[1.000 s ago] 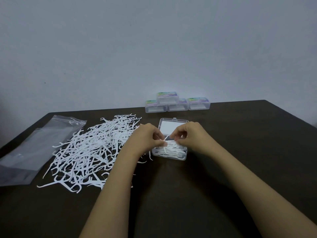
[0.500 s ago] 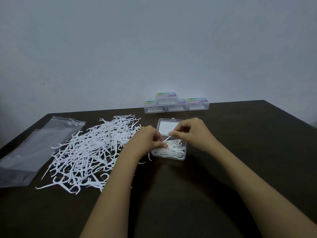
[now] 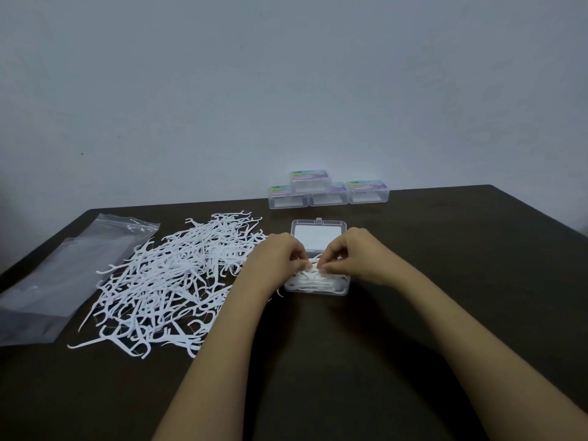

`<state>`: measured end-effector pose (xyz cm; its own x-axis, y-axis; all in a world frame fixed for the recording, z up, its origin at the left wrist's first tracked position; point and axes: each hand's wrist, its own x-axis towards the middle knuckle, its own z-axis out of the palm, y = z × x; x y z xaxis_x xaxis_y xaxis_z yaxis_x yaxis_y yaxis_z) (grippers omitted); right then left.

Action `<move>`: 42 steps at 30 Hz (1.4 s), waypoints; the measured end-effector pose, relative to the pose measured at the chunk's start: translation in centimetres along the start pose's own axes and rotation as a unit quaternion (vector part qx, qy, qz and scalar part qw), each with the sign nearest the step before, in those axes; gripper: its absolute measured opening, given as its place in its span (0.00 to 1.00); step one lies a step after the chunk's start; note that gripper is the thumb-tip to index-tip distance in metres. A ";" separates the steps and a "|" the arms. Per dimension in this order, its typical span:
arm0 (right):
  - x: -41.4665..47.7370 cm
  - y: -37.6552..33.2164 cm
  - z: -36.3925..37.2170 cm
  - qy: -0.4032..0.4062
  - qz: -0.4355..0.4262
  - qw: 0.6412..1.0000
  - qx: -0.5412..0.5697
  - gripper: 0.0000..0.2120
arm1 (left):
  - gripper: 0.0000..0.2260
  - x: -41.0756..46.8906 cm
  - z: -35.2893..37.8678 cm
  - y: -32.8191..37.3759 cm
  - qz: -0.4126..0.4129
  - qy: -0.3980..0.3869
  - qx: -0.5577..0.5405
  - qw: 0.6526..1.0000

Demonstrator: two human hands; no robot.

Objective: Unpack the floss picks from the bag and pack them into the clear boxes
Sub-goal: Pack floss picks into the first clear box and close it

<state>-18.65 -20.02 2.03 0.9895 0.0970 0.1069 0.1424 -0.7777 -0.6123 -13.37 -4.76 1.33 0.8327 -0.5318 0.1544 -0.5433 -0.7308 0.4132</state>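
We hold both hands over the open clear box (image 3: 331, 291). Our left hand (image 3: 277, 261) and right hand (image 3: 355, 255) meet fingertip to fingertip, and the curled fingers of each pinch floss picks (image 3: 310, 278) that lie in the tray just beneath them. Its lid (image 3: 318, 232) lies flat just beyond the hands. A loose pile (image 3: 168, 281) spreads on the tabletop (image 3: 461, 281) outside the left hand, with the bag (image 3: 63, 275) farther out. Closed boxes (image 3: 369, 192) stand well beyond.

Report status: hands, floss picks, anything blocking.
Left hand, right hand both pinch white plastic floss picks in the open clear plastic box. Large loose pile beside it. No obstruction seen.
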 end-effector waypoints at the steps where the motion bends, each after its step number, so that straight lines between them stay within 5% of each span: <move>1: 0.0 0.1 -0.2 -0.001 0.002 1.000 -0.005 0.04 | 0.06 0.0 0.0 0.0 0.003 -0.001 -0.001 1.000; 10: 0.0 0.5 -1.2 0.047 0.009 0.999 -0.004 0.03 | 0.08 -0.1 -0.1 0.9 0.051 -0.009 0.075 0.996; 18: 0.2 1.0 -1.1 0.019 0.020 0.996 -0.087 0.08 | 0.08 -0.6 -1.6 -1.3 -0.001 -0.022 0.006 1.000; 31: 0.5 0.4 -0.6 0.027 0.017 0.990 -0.138 0.15 | 0.12 -0.6 -1.2 -0.1 0.002 -0.001 0.057 0.998; 39: -0.1 -2.4 3.4 0.094 -0.125 0.966 -0.206 0.18 | 0.11 -1.3 -3.5 -3.8 -0.156 0.108 0.177 0.966; 42: 0.0 -3.6 5.5 0.085 -0.167 0.954 -0.236 0.29 | 0.11 -1.4 -3.7 -4.8 -0.231 0.107 0.169 0.952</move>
<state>-18.99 -13.79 -0.09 0.8672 0.3162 0.3846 0.3817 -0.9182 -0.1058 -11.55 1.07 2.50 0.9742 -0.0479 0.2204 -0.0876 -0.9808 0.1740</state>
